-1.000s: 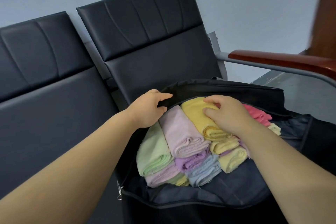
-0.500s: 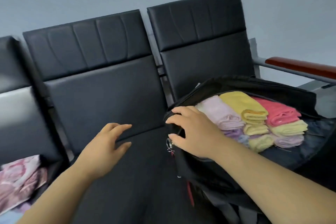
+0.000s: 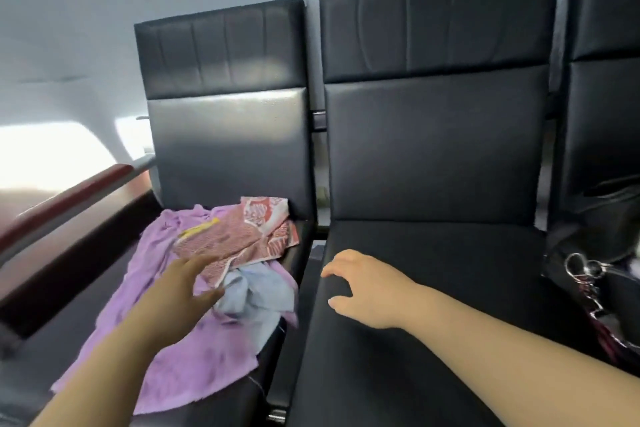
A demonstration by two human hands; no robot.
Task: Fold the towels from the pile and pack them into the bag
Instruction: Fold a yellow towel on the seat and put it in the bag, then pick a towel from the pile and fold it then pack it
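Note:
A loose pile of towels lies on the left black seat: a large purple towel [image 3: 194, 350] underneath, a red-and-white patterned towel [image 3: 242, 236] on top, and a crumpled light blue towel [image 3: 256, 295] at the front. My left hand [image 3: 180, 295] hovers over the pile with fingers spread, holding nothing. My right hand [image 3: 363, 291] hangs above the middle seat [image 3: 433, 305], fingers loosely curved and empty. The black bag [image 3: 599, 243] shows only at the right edge, with a metal key ring [image 3: 581, 270] on it; its contents are out of view.
Three black padded chairs stand in a row against a pale wall. A red-brown armrest [image 3: 69, 198] runs along the left of the towel seat. Bright light glares at the far left.
The view has swung left from the bag to the towel pile. My right hand left the bag's edge and now hangs over the middle seat. My left hand has reached over the pile.

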